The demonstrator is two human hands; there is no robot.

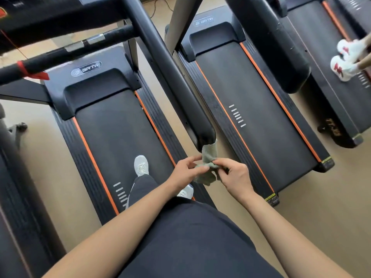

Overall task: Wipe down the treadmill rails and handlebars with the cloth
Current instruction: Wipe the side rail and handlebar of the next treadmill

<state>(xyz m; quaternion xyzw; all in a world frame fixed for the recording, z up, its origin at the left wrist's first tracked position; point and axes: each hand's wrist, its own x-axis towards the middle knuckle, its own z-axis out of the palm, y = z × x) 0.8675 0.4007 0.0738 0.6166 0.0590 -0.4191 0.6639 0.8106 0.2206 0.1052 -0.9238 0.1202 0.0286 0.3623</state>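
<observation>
Left hand (185, 170) and right hand (234, 175) each pinched the cloth (208, 156), bunched at the near end of the rail (180, 83). We judged wiping underway; the handlebar (60, 55) looked not yet done.

- The cloth (208, 157) is small, grey-green and crumpled. The left hand (185, 170) and right hand (234, 175) pinch it, and its upper edge touches the handlebar's rounded end.
- The handlebar (170, 77) is thick and black and runs diagonally.
- The side rails (78, 145) are black, ribbed and orange-edged, flanking the belt.
</observation>
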